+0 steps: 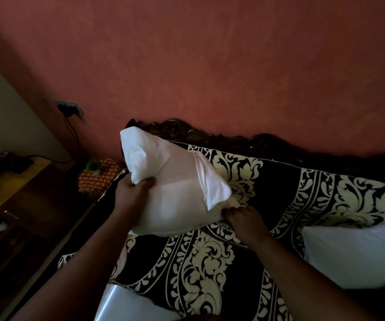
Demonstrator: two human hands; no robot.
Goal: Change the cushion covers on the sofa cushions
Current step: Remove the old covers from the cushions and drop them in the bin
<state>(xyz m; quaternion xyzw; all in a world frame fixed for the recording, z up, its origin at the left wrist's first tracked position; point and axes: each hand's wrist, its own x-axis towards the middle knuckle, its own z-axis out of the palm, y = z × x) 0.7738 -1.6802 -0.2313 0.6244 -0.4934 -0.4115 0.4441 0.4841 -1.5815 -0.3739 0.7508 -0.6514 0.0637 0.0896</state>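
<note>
Fingers, left hand (134, 190): curled, pinching one edge of white cushion (175, 188). Fingers, right hand (242, 217): curled, gripping cushion's lower corner. Cushion: held tilted against backrest of patterned sofa (302, 193), white cover loose and folded back at its right end. Second white cushion (349, 253): lying on seat, well apart. Risk: uneven pull bunches cover; loose grip drops cushion.
</note>
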